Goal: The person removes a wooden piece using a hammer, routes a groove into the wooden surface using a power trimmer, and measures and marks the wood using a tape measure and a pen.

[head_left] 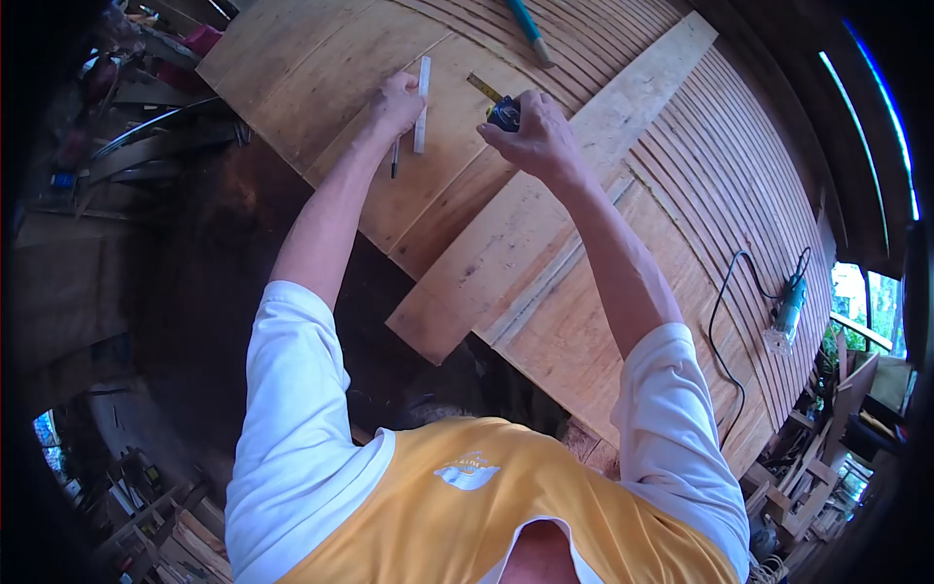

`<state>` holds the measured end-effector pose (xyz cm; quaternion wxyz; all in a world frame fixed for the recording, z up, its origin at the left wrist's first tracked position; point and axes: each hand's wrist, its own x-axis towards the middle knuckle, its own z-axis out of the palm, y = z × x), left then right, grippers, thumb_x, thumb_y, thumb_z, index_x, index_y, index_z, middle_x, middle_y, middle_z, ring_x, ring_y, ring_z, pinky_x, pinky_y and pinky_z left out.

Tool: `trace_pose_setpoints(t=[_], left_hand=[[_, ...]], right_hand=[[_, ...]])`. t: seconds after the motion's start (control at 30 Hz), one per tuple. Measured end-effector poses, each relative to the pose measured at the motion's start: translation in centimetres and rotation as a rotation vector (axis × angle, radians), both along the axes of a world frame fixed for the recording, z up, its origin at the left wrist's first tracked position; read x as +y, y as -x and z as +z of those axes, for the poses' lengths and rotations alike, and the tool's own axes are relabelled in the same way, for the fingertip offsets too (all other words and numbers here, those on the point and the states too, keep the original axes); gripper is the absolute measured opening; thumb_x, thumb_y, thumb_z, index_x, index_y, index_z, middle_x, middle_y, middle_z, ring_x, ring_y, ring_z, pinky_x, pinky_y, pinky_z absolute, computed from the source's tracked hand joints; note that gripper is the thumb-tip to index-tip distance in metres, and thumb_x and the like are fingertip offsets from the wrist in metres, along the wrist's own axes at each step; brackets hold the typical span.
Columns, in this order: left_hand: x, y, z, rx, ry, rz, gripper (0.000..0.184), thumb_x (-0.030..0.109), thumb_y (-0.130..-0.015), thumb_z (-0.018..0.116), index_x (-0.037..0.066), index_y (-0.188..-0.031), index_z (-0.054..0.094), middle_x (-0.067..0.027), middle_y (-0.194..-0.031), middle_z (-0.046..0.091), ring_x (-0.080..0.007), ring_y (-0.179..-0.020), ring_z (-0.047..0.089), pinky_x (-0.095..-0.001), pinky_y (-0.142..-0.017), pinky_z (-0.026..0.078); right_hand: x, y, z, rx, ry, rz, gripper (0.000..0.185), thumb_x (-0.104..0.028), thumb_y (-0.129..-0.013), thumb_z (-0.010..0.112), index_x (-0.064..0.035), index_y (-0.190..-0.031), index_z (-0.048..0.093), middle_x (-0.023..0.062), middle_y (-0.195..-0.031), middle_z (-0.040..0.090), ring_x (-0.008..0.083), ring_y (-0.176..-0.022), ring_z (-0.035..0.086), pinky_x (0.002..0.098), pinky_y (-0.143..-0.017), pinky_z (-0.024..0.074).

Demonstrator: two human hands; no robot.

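My left hand (397,101) is closed with its fingertips against a pale straight strip (422,107), which looks like a ruler or thin wooden slat. A dark pen-like stick (395,161) pokes out below that hand; whether the fingers hold it too is hard to make out. My right hand (541,134) grips a dark tape measure (504,114), and a short length of yellow blade (484,87) sticks out of it toward the upper left. Both hands are over the wooden panel (336,102).
A long board (486,248) lies diagonally across the panel, beside many parallel thin slats (739,195). A teal tool (530,31) rests near the top. At right lies a corded green power tool (790,310). Scrap wood (812,477) is piled at lower right.
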<state>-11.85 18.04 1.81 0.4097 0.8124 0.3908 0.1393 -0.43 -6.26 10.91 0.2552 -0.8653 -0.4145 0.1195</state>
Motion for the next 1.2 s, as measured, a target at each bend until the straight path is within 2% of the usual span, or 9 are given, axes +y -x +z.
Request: trace_pose_setpoints(t=[0.17, 0.27, 0.33, 0.47, 0.63, 0.9, 1.07, 1.13, 1.2], left_hand=[[1.6, 2.0, 1.7, 0.093, -0.246, -0.044, 0.049, 0.025, -0.085, 0.074, 0.005, -0.129, 0.065, -0.0156, -0.115, 0.070, -0.0309, -0.105, 0.068, -0.0414, -0.096, 0.053], [1.5, 1.6, -1.5, -0.014, -0.627, -0.108, 0.047, 0.022, -0.084, 0.074, 0.006, -0.128, 0.065, -0.0183, -0.123, 0.066, -0.0359, -0.115, 0.063, -0.0445, -0.102, 0.050], [0.7, 1.8, -1.7, -0.142, -0.528, -0.132, 0.044, 0.015, -0.081, 0.071, 0.006, -0.123, 0.065, -0.0181, -0.124, 0.065, -0.0355, -0.125, 0.055, -0.0512, -0.108, 0.041], [-1.8, 3.7, -1.0, -0.270, -0.667, -0.135, 0.038, 0.014, -0.084, 0.075, 0.006, -0.121, 0.067, -0.0171, -0.123, 0.065, -0.0345, -0.122, 0.057, -0.0501, -0.105, 0.044], [-9.8, 8.2, 1.4, -0.338, -0.498, -0.326, 0.030, 0.014, -0.089, 0.078, 0.003, -0.115, 0.070, -0.0160, -0.116, 0.070, -0.0359, -0.111, 0.064, -0.0457, -0.099, 0.050], [-16.6, 10.2, 1.7, -0.133, -0.396, -0.355, 0.026, 0.015, -0.093, 0.075, 0.000, -0.114, 0.071, -0.0174, -0.113, 0.070, -0.0338, -0.110, 0.067, -0.0439, -0.095, 0.053], [-18.9, 8.5, 3.8, -0.114, -0.490, -0.344, 0.023, 0.012, -0.093, 0.073, 0.001, -0.113, 0.071, -0.0167, -0.111, 0.071, -0.0338, -0.106, 0.067, -0.0436, -0.093, 0.054], [-20.8, 8.3, 4.7, -0.184, -0.491, -0.373, 0.023, 0.009, -0.091, 0.073, 0.001, -0.112, 0.070, -0.0166, -0.110, 0.070, -0.0355, -0.106, 0.066, -0.0439, -0.094, 0.053], [-24.8, 7.7, 7.2, -0.224, -0.538, -0.425, 0.025, 0.006, -0.090, 0.072, 0.000, -0.114, 0.068, -0.0182, -0.114, 0.068, -0.0374, -0.109, 0.064, -0.0466, -0.095, 0.052]], right_hand=[[5.5, 1.2, -4.0, -0.131, 0.044, -0.034, 0.074, -0.052, -0.079, 0.080, 0.0022, -0.124, 0.057, 0.0228, -0.123, 0.059, 0.0389, -0.120, 0.058, 0.0465, -0.100, 0.0501], [4.6, 3.3, -4.4, -0.209, 0.014, -0.079, 0.070, -0.044, -0.079, 0.082, -0.0016, -0.127, 0.055, 0.0219, -0.126, 0.055, 0.0381, -0.123, 0.054, 0.0469, -0.100, 0.0490], [1.6, 4.9, -3.8, -0.210, -0.086, -0.087, 0.069, -0.039, -0.079, 0.083, -0.0016, -0.130, 0.054, 0.0220, -0.125, 0.054, 0.0389, -0.122, 0.053, 0.0471, -0.100, 0.0487], [-8.1, 10.8, -1.2, -0.125, -0.208, -0.050, 0.066, -0.031, -0.082, 0.083, -0.0019, -0.133, 0.054, 0.0203, -0.120, 0.056, 0.0396, -0.115, 0.056, 0.0470, -0.096, 0.0492], [-27.6, 14.7, -1.1, 0.126, -0.015, -0.492, 0.051, -0.027, -0.083, 0.081, -0.0025, -0.121, 0.058, 0.0205, -0.113, 0.058, 0.0387, -0.106, 0.060, 0.0478, -0.092, 0.0505], [-62.7, 18.4, -5.2, -0.487, 0.439, -1.132, 0.040, -0.018, -0.080, 0.069, -0.0066, -0.117, 0.058, 0.0169, -0.114, 0.059, 0.0418, -0.111, 0.056, 0.0547, -0.092, 0.0467], [-65.4, 21.2, -0.8, -0.232, 0.671, -0.919, 0.036, -0.020, -0.072, 0.066, -0.0130, -0.108, 0.060, 0.0145, -0.103, 0.060, 0.0385, -0.102, 0.057, 0.0528, -0.087, 0.0471], [-66.7, 22.5, -2.1, -0.298, 0.603, -0.873, 0.026, -0.016, -0.075, 0.066, -0.0077, -0.099, 0.059, 0.0161, -0.097, 0.059, 0.0389, -0.096, 0.058, 0.0517, -0.083, 0.0478], [-67.1, 22.6, -1.6, -0.080, 0.553, -0.811, 0.019, -0.017, -0.084, 0.067, -0.0055, -0.092, 0.054, 0.0165, -0.085, 0.056, 0.0378, -0.081, 0.057, 0.0490, -0.075, 0.0478]])
